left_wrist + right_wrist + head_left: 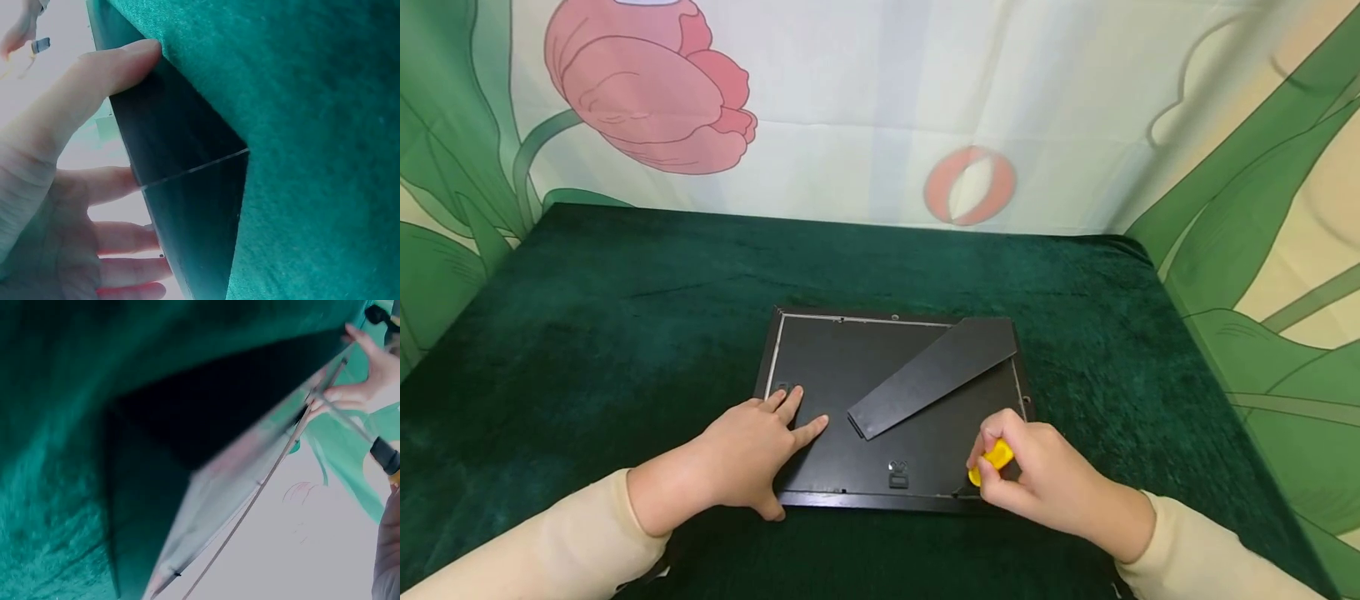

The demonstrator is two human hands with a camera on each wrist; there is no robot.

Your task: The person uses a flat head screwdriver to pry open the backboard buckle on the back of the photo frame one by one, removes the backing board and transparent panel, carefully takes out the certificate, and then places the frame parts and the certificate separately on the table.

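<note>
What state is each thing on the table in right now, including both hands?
Picture frame: face down on the green cloth, backing board in place.
Easel stand: folded flat, lying diagonally across the back.
Yellow tool: pinched in the right hand, at the frame's near right corner.
Left hand: fingers straight, pressing on the frame's near left corner.
Right hand: curled round the yellow tool.

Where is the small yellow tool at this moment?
In the head view, the yellow tool is pinched in the right hand, at the near right corner of the black picture frame that lies face down on the green cloth.
</note>
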